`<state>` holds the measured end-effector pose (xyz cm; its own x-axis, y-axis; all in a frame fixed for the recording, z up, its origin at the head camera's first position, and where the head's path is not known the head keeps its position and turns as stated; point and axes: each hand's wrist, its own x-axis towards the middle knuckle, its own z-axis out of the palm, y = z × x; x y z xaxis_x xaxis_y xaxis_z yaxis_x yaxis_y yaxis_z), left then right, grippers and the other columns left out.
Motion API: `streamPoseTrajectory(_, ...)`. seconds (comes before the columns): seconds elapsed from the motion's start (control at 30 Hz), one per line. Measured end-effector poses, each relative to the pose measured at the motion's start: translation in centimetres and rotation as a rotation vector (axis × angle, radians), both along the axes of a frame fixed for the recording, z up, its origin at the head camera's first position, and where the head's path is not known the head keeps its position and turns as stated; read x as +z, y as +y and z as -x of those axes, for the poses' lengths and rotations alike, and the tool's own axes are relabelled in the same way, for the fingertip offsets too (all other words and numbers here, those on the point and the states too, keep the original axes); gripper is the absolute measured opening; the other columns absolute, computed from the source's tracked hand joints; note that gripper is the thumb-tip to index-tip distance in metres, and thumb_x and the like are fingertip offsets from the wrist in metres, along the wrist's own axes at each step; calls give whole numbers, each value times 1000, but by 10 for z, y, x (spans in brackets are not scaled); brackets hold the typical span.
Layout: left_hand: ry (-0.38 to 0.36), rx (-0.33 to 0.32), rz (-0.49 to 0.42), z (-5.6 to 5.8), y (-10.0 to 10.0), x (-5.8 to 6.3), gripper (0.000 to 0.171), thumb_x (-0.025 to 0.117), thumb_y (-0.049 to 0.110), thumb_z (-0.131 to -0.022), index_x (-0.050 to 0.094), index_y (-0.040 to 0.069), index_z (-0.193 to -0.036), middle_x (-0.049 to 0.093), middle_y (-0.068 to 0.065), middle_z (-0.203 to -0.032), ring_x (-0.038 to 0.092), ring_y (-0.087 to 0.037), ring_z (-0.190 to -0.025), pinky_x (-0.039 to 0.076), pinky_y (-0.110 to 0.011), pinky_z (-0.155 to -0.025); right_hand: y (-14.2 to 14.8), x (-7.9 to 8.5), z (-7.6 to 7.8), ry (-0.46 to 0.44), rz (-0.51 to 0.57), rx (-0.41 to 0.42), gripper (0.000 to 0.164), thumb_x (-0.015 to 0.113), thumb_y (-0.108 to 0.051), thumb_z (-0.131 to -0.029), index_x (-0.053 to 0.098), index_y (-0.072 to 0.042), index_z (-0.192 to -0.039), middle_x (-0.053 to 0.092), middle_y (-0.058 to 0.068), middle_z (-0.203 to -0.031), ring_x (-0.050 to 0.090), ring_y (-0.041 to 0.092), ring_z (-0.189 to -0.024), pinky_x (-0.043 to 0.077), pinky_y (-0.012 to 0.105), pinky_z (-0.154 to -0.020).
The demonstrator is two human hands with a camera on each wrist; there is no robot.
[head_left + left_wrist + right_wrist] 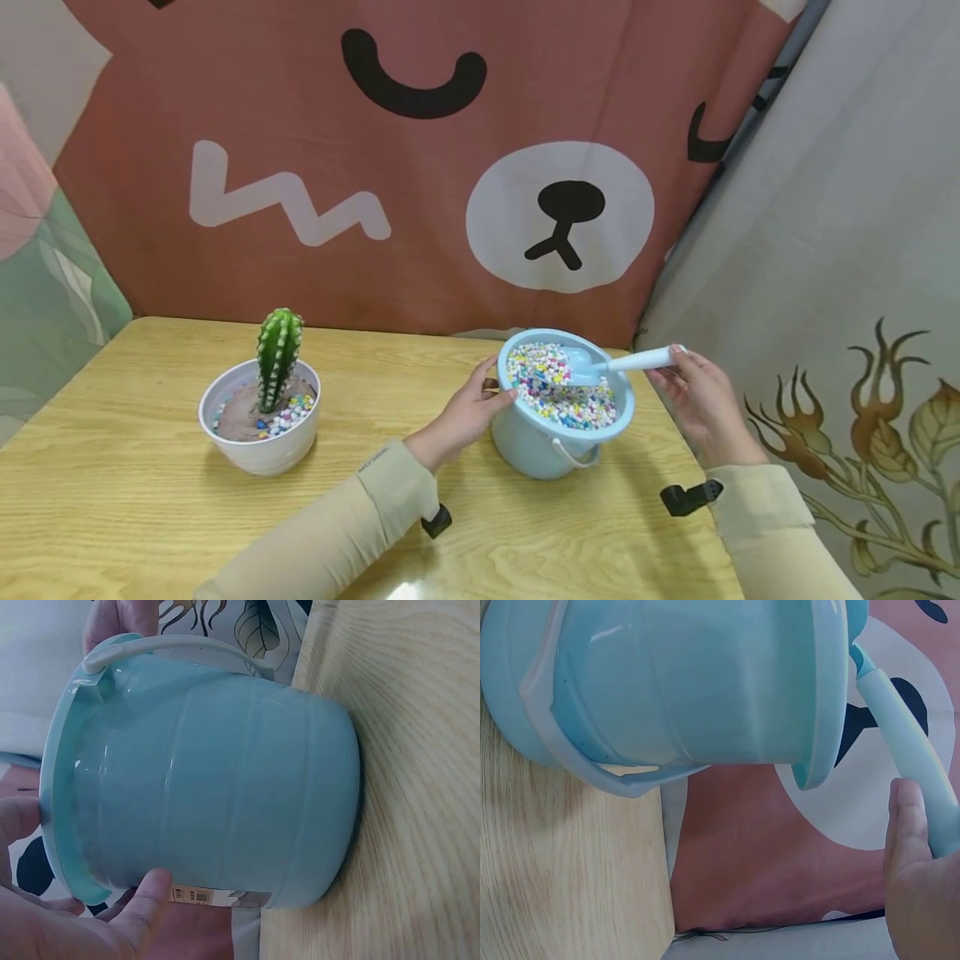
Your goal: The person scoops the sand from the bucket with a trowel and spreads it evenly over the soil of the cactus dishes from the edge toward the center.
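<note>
Left grip clasps bucket, right grip pinches scoop among pebbles; soil round the left cactus seems only part-covered

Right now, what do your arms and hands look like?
The left sleeve and right sleeve are beige, with wide cuffs. Small dark marks on the left one are too tiny to read. A black gadget pokes out by each cuff. The left hand and right hand wear no gloves.
</note>
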<state>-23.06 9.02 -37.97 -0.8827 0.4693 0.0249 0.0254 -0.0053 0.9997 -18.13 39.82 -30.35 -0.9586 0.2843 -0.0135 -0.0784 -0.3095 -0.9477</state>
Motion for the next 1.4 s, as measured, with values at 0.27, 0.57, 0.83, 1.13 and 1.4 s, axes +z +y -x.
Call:
streamPoseTrajectory(0.27,-8,22,-8,-3,-11,-4,59,53,25,-99,29,11,-151,44,-16,-136,47,-31,-124,41,-46,-100,-5,-1,2,6,35,12,15,63,-21,-93,63,-7,-100,62,5,-93,63,14,-84,53,23,-82)
streamPoseTrajectory(0.57,16,75,-9,-3,-34,-2,51,47,24,-101,32,10,-147,43,-17,-137,48,-31,-123,41,-44,-102,-19,5,7,-4,17,9,20,64,-24,-93,62,-6,-103,59,5,-97,62,13,-87,52,24,-85)
streamPoseTrajectory(0.83,22,121,7,-4,-54,0,50,47,26,-102,31,14,-148,43,-15,-137,47,-31,-122,40,-47,-102,-38,10,13,-3,28,41,16,61,-23,-95,63,-8,-100,57,4,-96,59,11,-88,52,22,-84)
streamPoseTrajectory(1.13,42,140,5,-4,-67,1,50,47,24,-102,32,12,-148,43,-15,-137,44,-30,-125,41,-46,-101,-54,12,19,-46,18,35,22,59,-27,-96,56,-10,-109,53,4,-105,58,11,-91,52,22,-84)
streamPoseTrajectory(1.4,67,186,29,-5,-88,14,48,46,22,-102,32,13,-147,43,-14,-137,46,-31,-124,40,-48,-102,-67,8,27,-67,6,31,23,59,-26,-96,55,-9,-111,55,4,-105,61,12,-89,52,23,-84)
